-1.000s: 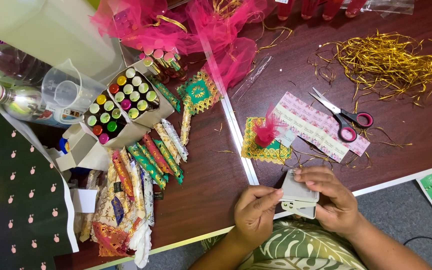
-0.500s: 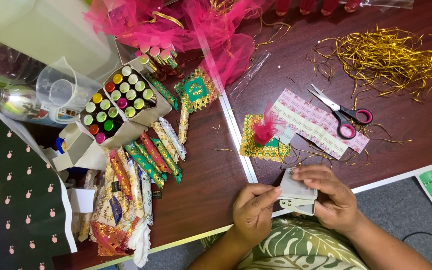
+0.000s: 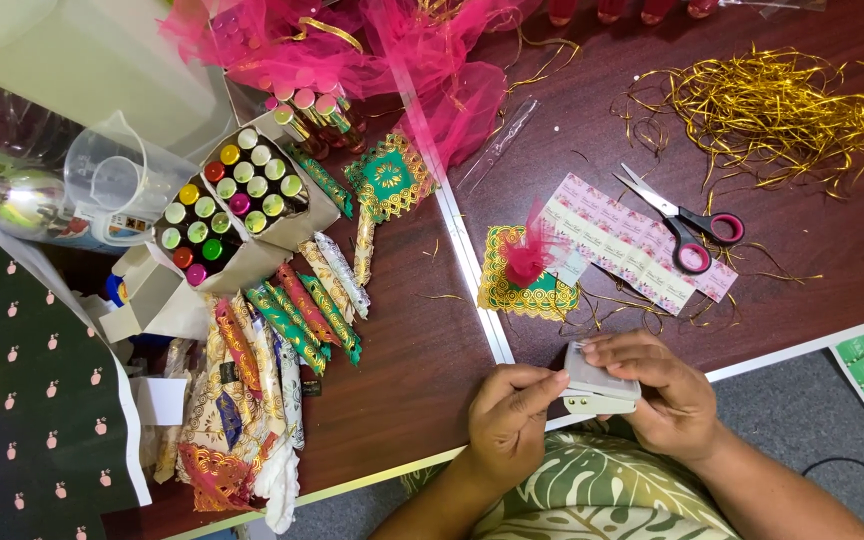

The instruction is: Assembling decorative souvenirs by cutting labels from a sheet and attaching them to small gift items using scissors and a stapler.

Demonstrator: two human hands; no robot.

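Both hands grasp a small white stapler (image 3: 600, 388) at the bench's near edge: left hand (image 3: 512, 425) pinching its end, right hand (image 3: 664, 395) wrapped over it.

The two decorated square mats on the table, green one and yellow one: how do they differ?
The green mat is bare on top; the yellow mat carries a pink net tuft. The green mat lies rotated like a diamond near the pink netting; the yellow mat lies squarer, nearer the hands. Both have gold-patterned borders.
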